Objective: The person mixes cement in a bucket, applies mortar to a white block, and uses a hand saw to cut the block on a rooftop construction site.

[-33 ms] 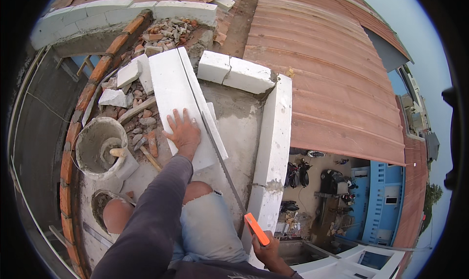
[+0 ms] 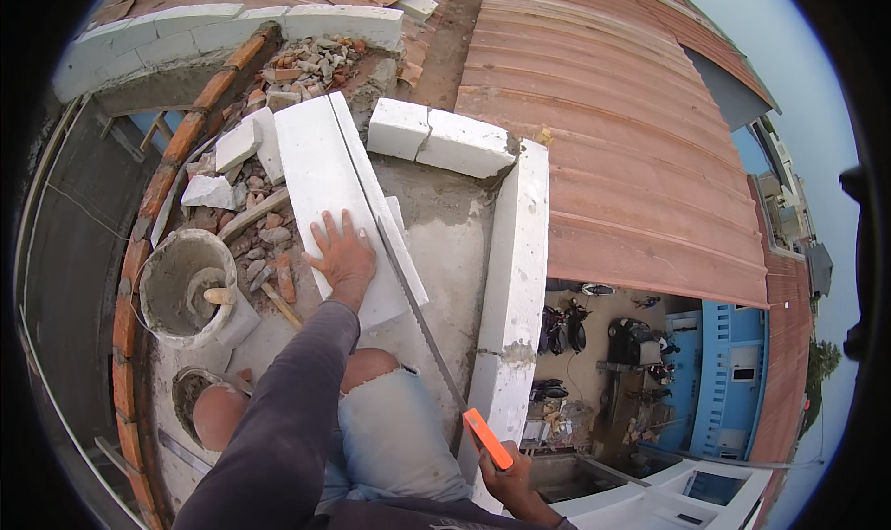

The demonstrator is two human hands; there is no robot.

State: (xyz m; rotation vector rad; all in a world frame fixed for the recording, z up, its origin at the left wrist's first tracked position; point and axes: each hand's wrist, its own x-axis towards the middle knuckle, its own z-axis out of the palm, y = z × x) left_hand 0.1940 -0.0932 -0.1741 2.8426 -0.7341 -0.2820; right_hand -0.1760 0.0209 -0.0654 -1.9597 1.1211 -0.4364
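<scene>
My left hand (image 2: 343,256) lies with its fingers spread on the broad face of a white lightweight concrete block (image 2: 320,168), pressing it from above. A long cut runs lengthwise through the block near its right side, leaving a narrow strip (image 2: 397,250) beyond it. My right hand (image 2: 507,476) is wrapped round the orange handle of a handsaw (image 2: 488,439). The toothed blade (image 2: 430,340) reaches from the handle up to the block and lies in the cut. Behind the strip, part of another white piece (image 2: 396,211) shows.
A low white block wall (image 2: 515,252) runs along the right, above a yard with motorbikes (image 2: 563,326). Left of the block lie rubble and a hammer (image 2: 278,300). A mortar-caked bucket (image 2: 176,316) stands beside a brick edge (image 2: 125,344). Rusty metal roofing (image 2: 603,159) spreads beyond.
The whole scene sits slightly farther left in the picture, as the view has shifted a little. Both hands keep their holds, and I see no clear movement of the saw against the block.
</scene>
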